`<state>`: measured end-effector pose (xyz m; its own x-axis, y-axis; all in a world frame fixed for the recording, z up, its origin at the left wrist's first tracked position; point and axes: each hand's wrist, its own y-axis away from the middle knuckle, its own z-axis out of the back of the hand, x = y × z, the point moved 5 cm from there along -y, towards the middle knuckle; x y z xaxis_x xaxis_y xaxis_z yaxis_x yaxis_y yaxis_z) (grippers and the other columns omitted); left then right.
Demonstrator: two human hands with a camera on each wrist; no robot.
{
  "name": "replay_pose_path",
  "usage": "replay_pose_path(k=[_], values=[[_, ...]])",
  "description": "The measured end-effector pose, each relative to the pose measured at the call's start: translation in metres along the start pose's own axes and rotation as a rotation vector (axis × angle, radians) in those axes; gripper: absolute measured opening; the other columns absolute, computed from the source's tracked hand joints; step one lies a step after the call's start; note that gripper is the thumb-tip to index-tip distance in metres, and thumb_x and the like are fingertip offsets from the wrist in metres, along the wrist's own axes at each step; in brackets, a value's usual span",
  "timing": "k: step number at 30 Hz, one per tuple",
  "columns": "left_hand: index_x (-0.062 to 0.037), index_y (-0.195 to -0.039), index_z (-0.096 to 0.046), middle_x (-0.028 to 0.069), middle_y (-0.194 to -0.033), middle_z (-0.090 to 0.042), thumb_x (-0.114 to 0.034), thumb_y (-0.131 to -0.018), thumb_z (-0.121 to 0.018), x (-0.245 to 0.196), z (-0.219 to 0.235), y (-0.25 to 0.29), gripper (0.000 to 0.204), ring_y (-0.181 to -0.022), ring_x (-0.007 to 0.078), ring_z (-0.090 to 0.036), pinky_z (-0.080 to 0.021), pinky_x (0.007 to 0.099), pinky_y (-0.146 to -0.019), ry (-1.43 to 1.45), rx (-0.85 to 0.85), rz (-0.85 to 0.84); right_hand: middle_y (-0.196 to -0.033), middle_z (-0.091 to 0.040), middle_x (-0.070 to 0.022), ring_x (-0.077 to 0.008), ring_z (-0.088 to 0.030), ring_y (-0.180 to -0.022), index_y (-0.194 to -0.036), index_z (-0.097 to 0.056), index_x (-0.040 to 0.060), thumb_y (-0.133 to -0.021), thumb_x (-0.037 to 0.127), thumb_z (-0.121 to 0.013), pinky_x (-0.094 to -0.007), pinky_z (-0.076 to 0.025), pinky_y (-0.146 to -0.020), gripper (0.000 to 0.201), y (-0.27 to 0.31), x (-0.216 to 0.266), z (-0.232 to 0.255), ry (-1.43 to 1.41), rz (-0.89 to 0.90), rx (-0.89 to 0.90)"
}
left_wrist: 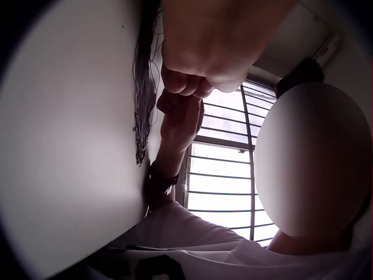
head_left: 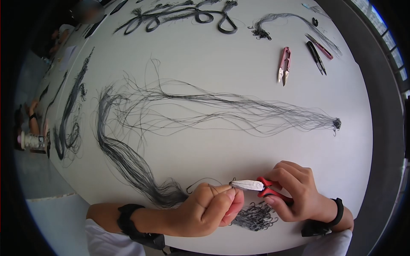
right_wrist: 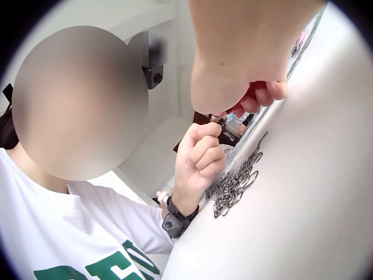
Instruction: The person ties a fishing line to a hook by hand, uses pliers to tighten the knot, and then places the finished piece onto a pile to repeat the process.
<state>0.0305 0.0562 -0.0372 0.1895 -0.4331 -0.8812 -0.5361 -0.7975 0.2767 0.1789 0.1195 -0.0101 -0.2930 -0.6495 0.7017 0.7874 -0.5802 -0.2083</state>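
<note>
Closely curled, the left hand (head_left: 209, 210) pinches a thin dark strand (head_left: 200, 182), whose end disappears between thumb and fingers. The right hand (head_left: 295, 190) wraps partly open fingers and thumb around red-handled metal pliers (head_left: 252, 185), their silver tip just beside the left fingertips; whatever dark bit sits at that tip is too small to identify. Both wrist views largely hide the pliers behind the hands. Below, a cluster of small dark hooks (head_left: 256, 218) lies partly covered on the white counter (head_left: 333, 158). A bundle of fine black strands (head_left: 128, 164) runs leftward; farther off, looped black bundles (head_left: 227, 31) lie near the top edge.
</note>
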Motion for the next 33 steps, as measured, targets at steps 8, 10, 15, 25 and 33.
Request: replay_pose_path(k=[8, 10, 15, 25, 33], values=[[0.0017, -0.081, -0.047, 0.0037, -0.062, -0.045, -0.007, -0.095, -0.029, 0.0058, 0.0011, 0.0008, 0.025, -0.050, 0.0086, -0.039, -0.036, 0.0230, -0.046, 0.117, -0.052, 0.021, -0.067, -0.047, -0.0030, -0.0168, -0.045, -0.051, -0.087, -0.057, 0.0037, -0.065, 0.024, -0.074, -0.0282, -0.035, -0.041, 0.035, 0.0017, 0.0049, -0.0025, 0.298, 0.088, -0.090], [0.0023, -0.081, -0.047, 0.0039, -0.061, -0.045, -0.007, -0.095, -0.029, 0.0069, -0.0013, 0.0011, 0.025, -0.050, 0.0086, -0.038, -0.036, 0.0231, -0.046, 0.129, -0.083, 0.011, -0.066, -0.047, -0.0029, -0.0168, -0.045, -0.052, -0.087, -0.057, 0.0039, -0.065, 0.025, -0.074, -0.0284, -0.035, -0.041, 0.035, 0.0026, 0.0020, -0.0035, 0.237, 0.051, -0.079], [0.0028, -0.078, -0.046, 0.0042, -0.060, -0.043, -0.007, -0.095, -0.028, 0.0053, -0.0002, 0.0010, 0.026, -0.050, 0.0087, -0.037, -0.035, 0.0233, -0.047, 0.152, -0.090, 0.054, -0.066, -0.047, -0.0024, -0.0160, -0.044, -0.051, -0.085, -0.058, 0.0040, -0.064, 0.026, -0.074, -0.0277, -0.034, -0.042, 0.034, 0.0000, 0.0039, -0.0016, 0.336, 0.098, -0.089], [-0.0001, -0.072, -0.040, 0.0028, -0.058, -0.039, -0.008, -0.096, -0.027, 0.0041, -0.0011, 0.0000, 0.028, -0.050, 0.0088, -0.035, -0.032, 0.0238, -0.047, 0.237, -0.143, 0.075, -0.064, -0.044, -0.0005, -0.0128, -0.041, -0.050, -0.083, -0.060, 0.0042, -0.063, 0.028, -0.072, -0.0251, -0.030, -0.040, 0.033, 0.0005, 0.0087, -0.0024, 0.499, 0.129, -0.142], [-0.0006, -0.074, -0.041, 0.0023, -0.058, -0.039, -0.009, -0.096, -0.027, 0.0049, -0.0024, 0.0006, 0.027, -0.051, 0.0083, -0.034, -0.031, 0.0239, -0.047, 0.258, -0.140, 0.063, -0.064, -0.043, -0.0003, -0.0128, -0.039, -0.050, -0.083, -0.060, 0.0045, -0.064, 0.027, -0.072, -0.0252, -0.030, -0.040, 0.032, 0.0004, 0.0092, -0.0027, 0.525, 0.122, -0.135]])
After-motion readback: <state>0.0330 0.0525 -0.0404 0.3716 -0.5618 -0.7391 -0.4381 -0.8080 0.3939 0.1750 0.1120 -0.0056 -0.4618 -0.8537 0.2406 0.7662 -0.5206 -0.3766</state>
